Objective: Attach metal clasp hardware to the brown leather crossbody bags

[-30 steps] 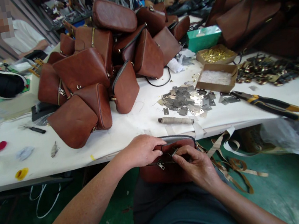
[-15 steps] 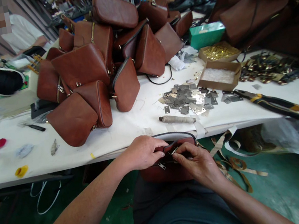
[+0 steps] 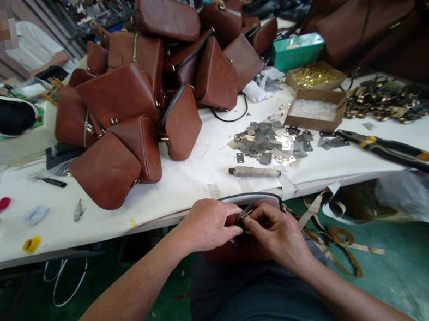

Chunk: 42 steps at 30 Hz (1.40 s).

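A brown leather handbag (image 3: pixel 239 254) rests on my lap against the table edge, its dark-trimmed rim raised. My left hand (image 3: pixel 209 225) is on the bag's left side, thumb and fingers gripping the leather by the opening. Just to its right, my right hand (image 3: pixel 279 231) pinches a small metal piece (image 3: pixel 245 214) over the bag's opening. The fingertips of both hands nearly meet there. Much of the bag and the metal piece is hidden by my fingers.
Brown handbags (image 3: pixel 116 97) are piled on the white table. Nearer lie flat metal plates (image 3: pixel 263 141), a wrapped rod (image 3: pixel 253 171) and pliers (image 3: pixel 392 147). Small boxes (image 3: pixel 315 109) hold gold and clear parts. Two people (image 3: pixel 39 47) sit across the table.
My left thumb and fingers have shifted right, closer to the right hand. The metal piece, more visible before, is now mostly covered, and so is the zip pull.
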Motion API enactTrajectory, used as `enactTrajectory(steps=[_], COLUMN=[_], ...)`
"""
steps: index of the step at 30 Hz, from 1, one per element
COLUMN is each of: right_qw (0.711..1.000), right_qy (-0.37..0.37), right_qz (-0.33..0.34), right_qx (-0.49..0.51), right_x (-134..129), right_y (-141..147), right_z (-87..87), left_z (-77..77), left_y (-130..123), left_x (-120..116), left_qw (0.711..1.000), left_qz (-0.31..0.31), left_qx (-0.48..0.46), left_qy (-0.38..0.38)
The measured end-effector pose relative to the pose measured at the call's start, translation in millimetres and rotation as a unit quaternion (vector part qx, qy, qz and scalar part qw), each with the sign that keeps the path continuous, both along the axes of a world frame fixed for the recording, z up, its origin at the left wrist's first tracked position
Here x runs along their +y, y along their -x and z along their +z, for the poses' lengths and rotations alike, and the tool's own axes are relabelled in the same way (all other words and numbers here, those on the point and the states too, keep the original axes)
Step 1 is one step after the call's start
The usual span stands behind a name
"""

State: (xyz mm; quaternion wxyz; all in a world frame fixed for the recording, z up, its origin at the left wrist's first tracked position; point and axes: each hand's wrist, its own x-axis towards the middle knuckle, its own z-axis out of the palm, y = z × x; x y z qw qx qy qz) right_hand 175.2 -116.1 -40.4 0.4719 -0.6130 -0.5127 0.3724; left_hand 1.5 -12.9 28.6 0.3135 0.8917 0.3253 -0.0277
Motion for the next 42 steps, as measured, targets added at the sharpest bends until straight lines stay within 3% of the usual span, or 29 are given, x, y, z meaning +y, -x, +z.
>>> enactTrajectory(steps=[4, 8, 11, 17, 20, 23, 25, 27, 30, 32, 37, 42], right_qw=[0.996, 0.973, 0.952, 0.966, 0.971, 0.967, 0.966, 0.971, 0.965, 0.955, 0.958, 0.976], right_qy=[0.0, -0.113, -0.156, -0.052, 0.031, 0.091, 0.095, 0.039, -0.09, -0.115, -0.039, 0.045], right_qz=[0.062, 0.056, 0.101, 0.199, 0.216, 0.227, 0.226, 0.198, 0.086, 0.045, 0.088, 0.052], right_qx=[-0.063, -0.192, -0.245, -0.158, -0.094, -0.071, -0.08, -0.127, -0.233, -0.269, -0.269, -0.208], right_x=[1, 8, 18, 33, 41, 50, 55, 55, 47, 37, 19, 11], right_y=[-15, -38, -43, -36, -35, -36, -36, -34, -29, -24, -8, 5], right_z=[5.4, 15.7, 24.5, 31.5, 24.2, 14.0, 8.1, 4.0, 1.6, 1.2, -6.0, -12.2], left_z=[-5.6, -4.7, 1.4, 9.4, 3.5, -9.1, -19.8, -30.3, -42.0, -45.8, -46.0, -44.2], left_y=[5, 13, 17, 22, 20, 17, 15, 15, 14, 14, 13, 16], left_x=[-2, 3, 5, 7, 15, 27, 34, 39, 42, 40, 27, 15], left_qw=[0.998, 0.994, 0.991, 0.978, 0.969, 0.973, 0.972, 0.969, 0.967, 0.966, 0.966, 0.969], left_qz=[0.062, 0.067, 0.058, 0.082, 0.074, 0.029, 0.016, 0.029, 0.055, 0.065, 0.091, 0.1], left_qx=[-0.017, -0.042, -0.057, -0.04, -0.02, 0.004, 0.0, -0.012, -0.027, -0.039, -0.048, -0.053], left_qy=[0.02, 0.076, 0.11, 0.189, 0.234, 0.23, 0.234, 0.245, 0.247, 0.248, 0.239, 0.219])
